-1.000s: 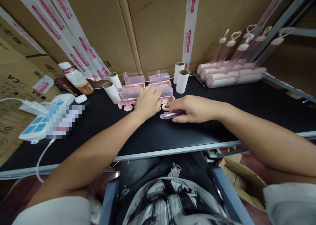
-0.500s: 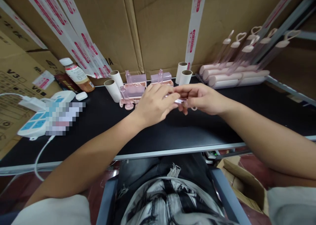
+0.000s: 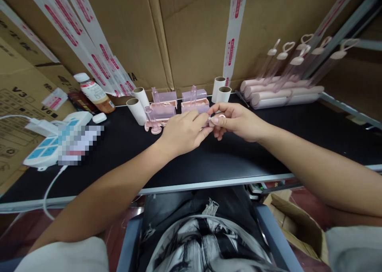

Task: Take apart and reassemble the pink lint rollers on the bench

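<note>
Black tabletop spread behind silver front edge, mostly hidden translucent purple tube gripped by left hand, small pale-pink piece pinched beside it by right hand, pink cases set just beyond

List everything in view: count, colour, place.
Tabletop: one, black, middle.
Small part: one, pale, centre, mostly hidden.
Holders: several, pink, centre.
Clear pieces: several, lilac, among holders.
Hollow tubes: four, white, flanking holders.
Looped tops: six, pink, rear right.
Cylinders: several, pink, rear right.
Bottle: one, white and amber, left.
Small case: one, white, left.
Power strip: one, white and blue, left.
Pixelated item: one, lilac, left.
Cables: at least two, white, left.
Cardboard: several, brown, behind.
Tape: several, white and red, behind.
Carton: one, brown, lower right.
Armrests: two, grey, bottom.
Clothing: some, black and white, bottom.
Sleeves: two, grey, bottom.
Left hand, right hand: two, bare, centre.
</note>
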Motion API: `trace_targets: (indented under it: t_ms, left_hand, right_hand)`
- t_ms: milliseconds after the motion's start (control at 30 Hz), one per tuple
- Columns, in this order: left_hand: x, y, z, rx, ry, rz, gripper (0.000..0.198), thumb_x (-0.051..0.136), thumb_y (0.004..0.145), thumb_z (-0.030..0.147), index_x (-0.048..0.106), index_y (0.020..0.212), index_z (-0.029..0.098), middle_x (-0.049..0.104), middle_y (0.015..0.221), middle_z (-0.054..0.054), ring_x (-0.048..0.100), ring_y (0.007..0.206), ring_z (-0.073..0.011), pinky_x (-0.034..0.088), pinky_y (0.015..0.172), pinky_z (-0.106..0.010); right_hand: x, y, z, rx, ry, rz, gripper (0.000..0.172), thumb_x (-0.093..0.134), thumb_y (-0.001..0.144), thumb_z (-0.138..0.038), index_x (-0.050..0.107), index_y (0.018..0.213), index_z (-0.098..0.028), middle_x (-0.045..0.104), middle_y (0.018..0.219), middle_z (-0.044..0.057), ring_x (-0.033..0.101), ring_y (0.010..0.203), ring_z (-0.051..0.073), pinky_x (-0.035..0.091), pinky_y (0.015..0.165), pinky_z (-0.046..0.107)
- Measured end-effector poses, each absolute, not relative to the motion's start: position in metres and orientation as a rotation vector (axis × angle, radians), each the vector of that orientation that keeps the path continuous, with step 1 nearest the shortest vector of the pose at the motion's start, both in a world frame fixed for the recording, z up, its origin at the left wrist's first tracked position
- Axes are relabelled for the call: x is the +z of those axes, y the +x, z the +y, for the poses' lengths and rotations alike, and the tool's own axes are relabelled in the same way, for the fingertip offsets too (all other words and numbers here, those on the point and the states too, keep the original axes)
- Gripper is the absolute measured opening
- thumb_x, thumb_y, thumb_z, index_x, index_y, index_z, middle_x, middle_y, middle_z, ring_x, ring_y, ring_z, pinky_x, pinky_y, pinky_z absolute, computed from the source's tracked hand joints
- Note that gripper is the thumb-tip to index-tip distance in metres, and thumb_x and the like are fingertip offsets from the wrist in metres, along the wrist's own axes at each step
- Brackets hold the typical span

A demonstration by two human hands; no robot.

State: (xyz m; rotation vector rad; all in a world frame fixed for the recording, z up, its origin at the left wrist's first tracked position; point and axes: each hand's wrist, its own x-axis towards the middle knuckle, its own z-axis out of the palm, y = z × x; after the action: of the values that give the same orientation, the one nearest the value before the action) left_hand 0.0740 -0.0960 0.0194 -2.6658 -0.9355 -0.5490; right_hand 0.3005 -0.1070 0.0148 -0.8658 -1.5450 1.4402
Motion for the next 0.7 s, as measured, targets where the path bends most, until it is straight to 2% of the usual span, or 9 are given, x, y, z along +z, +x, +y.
trace_targets:
  t_ms: [100, 200, 267, 400, 467, 533, 600, 633, 700]
  left_hand:
    - [0.019, 0.073, -0.097, -0.570, -2.661, -1.031, 0.040, 0.050, 0.112, 0.051, 0.075, 0.120, 0.020, 0.079, 0.106, -0.010, 0.076, 0.094, -0.0271, 0.041, 0.067, -0.034]
    - [0.018, 0.074, -0.096, -0.604, -2.754, -1.122, 0.045, 0.049, 0.111, 0.058, 0.075, 0.116, 0.022, 0.080, 0.101, -0.007, 0.075, 0.090, -0.0255, 0.035, 0.063, -0.032]
    - [0.018, 0.075, -0.096, -0.711, -2.857, -1.210, 0.048, 0.050, 0.109, 0.064, 0.074, 0.111, 0.022, 0.079, 0.092, -0.005, 0.073, 0.081, -0.0223, 0.036, 0.063, -0.031]
    - [0.024, 0.069, -0.091, -1.020, -3.102, -1.280, 0.052, 0.052, 0.106, 0.070, 0.070, 0.106, 0.021, 0.074, 0.078, 0.000, 0.066, 0.068, -0.0169, 0.047, 0.068, -0.030]
    - [0.029, 0.061, -0.087, -1.021, -3.155, -1.222, 0.047, 0.051, 0.108, 0.063, 0.069, 0.117, 0.021, 0.078, 0.093, -0.004, 0.070, 0.081, -0.0194, 0.053, 0.080, -0.033]
    - [0.034, 0.052, -0.082, -0.947, -3.156, -1.145, 0.039, 0.050, 0.108, 0.043, 0.063, 0.138, 0.020, 0.076, 0.123, -0.009, 0.071, 0.108, -0.0240, 0.055, 0.099, -0.040]
    - [0.038, 0.042, -0.076, -0.858, -3.125, -1.134, 0.053, 0.053, 0.100, 0.024, 0.053, 0.153, 0.020, 0.067, 0.143, -0.013, 0.067, 0.124, -0.0267, 0.052, 0.111, -0.046]
    - [0.039, 0.038, -0.073, -0.835, -3.105, -1.173, 0.062, 0.056, 0.094, 0.020, 0.050, 0.156, 0.019, 0.065, 0.144, -0.014, 0.068, 0.121, -0.0265, 0.054, 0.110, -0.047]
    - [0.040, 0.030, -0.068, -0.838, -3.086, -1.308, 0.066, 0.063, 0.088, 0.019, 0.050, 0.153, 0.021, 0.065, 0.136, -0.013, 0.070, 0.102, -0.0228, 0.059, 0.097, -0.044]
  right_hand:
    - [0.019, 0.300, -0.110, 1.420, -0.962, -1.621, 0.051, 0.095, 0.080, -0.061, 0.071, 0.082, -0.016, 0.076, 0.068, 0.004, 0.068, 0.050, 0.013, 0.058, 0.047, 0.023]
    - [0.018, 0.299, -0.111, 1.372, -0.958, -1.634, 0.052, 0.094, 0.080, -0.063, 0.070, 0.078, -0.017, 0.073, 0.064, 0.003, 0.066, 0.047, 0.013, 0.056, 0.045, 0.023]
    - [0.017, 0.299, -0.111, 1.346, -0.891, -1.627, 0.053, 0.093, 0.079, -0.065, 0.070, 0.081, -0.017, 0.072, 0.063, 0.002, 0.065, 0.048, 0.013, 0.057, 0.046, 0.024]
    - [0.024, 0.307, -0.108, 1.207, -0.779, -1.594, 0.052, 0.092, 0.080, -0.067, 0.071, 0.087, -0.019, 0.070, 0.064, 0.000, 0.063, 0.051, 0.013, 0.056, 0.049, 0.027]
    - [0.028, 0.314, -0.105, 1.073, -0.814, -1.581, 0.050, 0.093, 0.080, -0.065, 0.073, 0.089, -0.020, 0.067, 0.063, -0.001, 0.060, 0.051, 0.013, 0.053, 0.049, 0.028]
    - [0.030, 0.319, -0.101, 0.927, -0.890, -1.582, 0.047, 0.094, 0.080, -0.063, 0.074, 0.089, -0.021, 0.065, 0.063, -0.001, 0.057, 0.051, 0.012, 0.049, 0.048, 0.028]
    - [0.028, 0.323, -0.095, 0.807, -0.982, -1.598, 0.044, 0.096, 0.080, -0.059, 0.075, 0.086, -0.021, 0.065, 0.064, -0.001, 0.055, 0.051, 0.012, 0.046, 0.047, 0.028]
    - [0.026, 0.326, -0.092, 0.762, -1.032, -1.611, 0.042, 0.096, 0.080, -0.057, 0.075, 0.085, -0.021, 0.064, 0.063, -0.001, 0.054, 0.051, 0.012, 0.043, 0.047, 0.028]
    - [0.021, 0.331, -0.085, 0.703, -1.128, -1.639, 0.038, 0.096, 0.081, -0.052, 0.074, 0.083, -0.020, 0.061, 0.060, -0.002, 0.051, 0.049, 0.012, 0.039, 0.046, 0.028]
